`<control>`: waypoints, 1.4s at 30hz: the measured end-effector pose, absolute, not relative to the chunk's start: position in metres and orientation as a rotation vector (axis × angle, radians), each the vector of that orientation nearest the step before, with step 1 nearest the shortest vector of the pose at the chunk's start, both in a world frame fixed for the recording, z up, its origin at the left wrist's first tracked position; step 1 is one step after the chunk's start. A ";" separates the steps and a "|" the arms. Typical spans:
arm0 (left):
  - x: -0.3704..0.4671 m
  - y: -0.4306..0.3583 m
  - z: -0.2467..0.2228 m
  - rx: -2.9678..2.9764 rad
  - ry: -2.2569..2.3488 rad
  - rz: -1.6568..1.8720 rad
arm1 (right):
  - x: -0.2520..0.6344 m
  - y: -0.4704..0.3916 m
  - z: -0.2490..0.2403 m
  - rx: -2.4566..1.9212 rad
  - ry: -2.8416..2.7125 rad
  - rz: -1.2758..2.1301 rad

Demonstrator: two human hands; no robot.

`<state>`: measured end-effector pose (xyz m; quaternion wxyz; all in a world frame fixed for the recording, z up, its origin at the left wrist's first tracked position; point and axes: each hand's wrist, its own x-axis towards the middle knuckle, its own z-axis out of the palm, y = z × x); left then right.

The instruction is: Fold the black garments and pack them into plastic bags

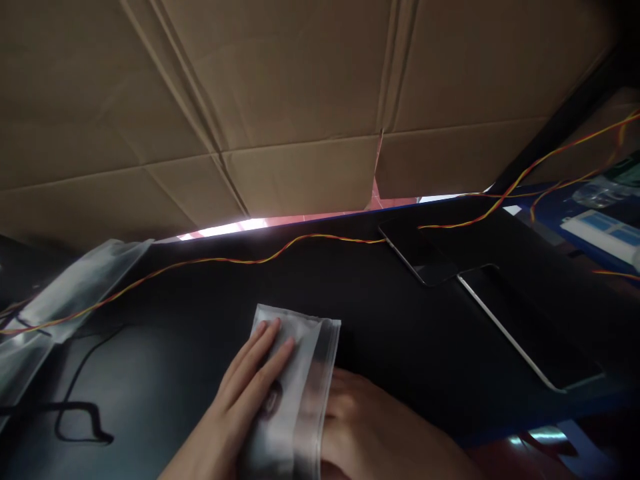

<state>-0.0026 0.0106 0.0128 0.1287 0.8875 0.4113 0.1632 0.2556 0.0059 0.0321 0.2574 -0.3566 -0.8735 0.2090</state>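
Note:
A translucent plastic bag [295,387] with whitish contents and a small dark oval mark lies on the black table top [210,373] in front of me. My left hand [245,387] rests on the bag's left side, fingers stretched out flat over it. On the other side, my right hand [370,423] has its fingers curled at the bag's clear edge strip. Part of those fingers shows through the plastic, and their tips are hidden.
More translucent bags [85,287] lie at the left, near a thin black looped frame [80,420]. A red-yellow twisted wire [225,260] crosses the table. Two dark phone-like slabs [420,253] [530,327] lie right. Cardboard [300,80] stands behind; a white-blue box [605,233] is far right.

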 end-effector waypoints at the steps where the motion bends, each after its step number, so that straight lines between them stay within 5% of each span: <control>1: -0.008 0.012 0.012 2.591 1.216 0.434 | 0.264 0.004 0.033 -0.919 -2.375 0.559; 7: 0.000 0.017 0.003 2.809 1.208 0.327 | 0.286 0.000 0.032 -1.118 -2.438 0.448; 22: 0.005 0.016 0.013 2.947 1.230 0.241 | 0.279 0.002 0.027 -0.984 -2.277 0.964; 28: 0.012 0.013 0.011 2.921 1.240 0.246 | 0.302 -0.005 0.005 -1.460 -2.182 0.508; 42: 0.004 0.003 0.013 3.074 1.074 0.488 | 0.298 -0.010 0.014 -1.347 -2.160 0.569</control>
